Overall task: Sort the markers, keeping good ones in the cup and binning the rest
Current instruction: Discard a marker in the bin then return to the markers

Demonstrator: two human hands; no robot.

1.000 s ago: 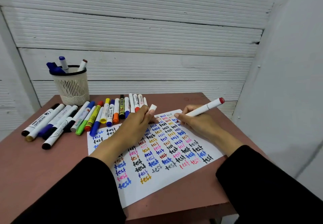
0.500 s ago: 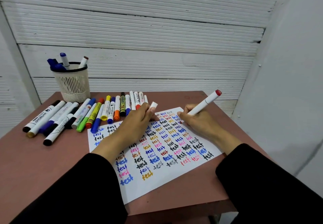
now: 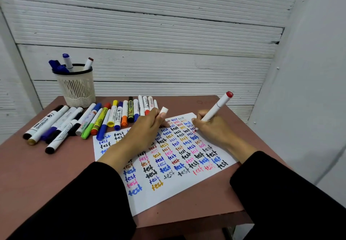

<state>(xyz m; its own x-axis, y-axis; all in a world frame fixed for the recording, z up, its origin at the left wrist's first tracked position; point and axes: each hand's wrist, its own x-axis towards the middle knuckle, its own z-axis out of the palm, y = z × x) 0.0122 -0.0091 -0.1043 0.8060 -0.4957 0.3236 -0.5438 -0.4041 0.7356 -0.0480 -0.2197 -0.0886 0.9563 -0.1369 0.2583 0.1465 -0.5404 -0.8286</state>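
A smooth white marker (image 3: 215,108) with a round red end tilts up and right from the right hand (image 3: 213,129), whose curled fingers grip its lower barrel; its tip meets the flat paper (image 3: 179,189) covered in coloured "test" words. The left hand (image 3: 146,129) rests on the paper, pinching a white cap (image 3: 164,111). Glossy markers (image 3: 89,122) lie in a row just left of that hand. The slotted white cup (image 3: 75,88), black-rimmed, stands behind them on the matte reddish table (image 3: 37,174).

White paper sheet (image 3: 174,193) covered with coloured "test" words lies on reddish-brown table (image 3: 37,179); white slatted wall (image 3: 149,33) behind.
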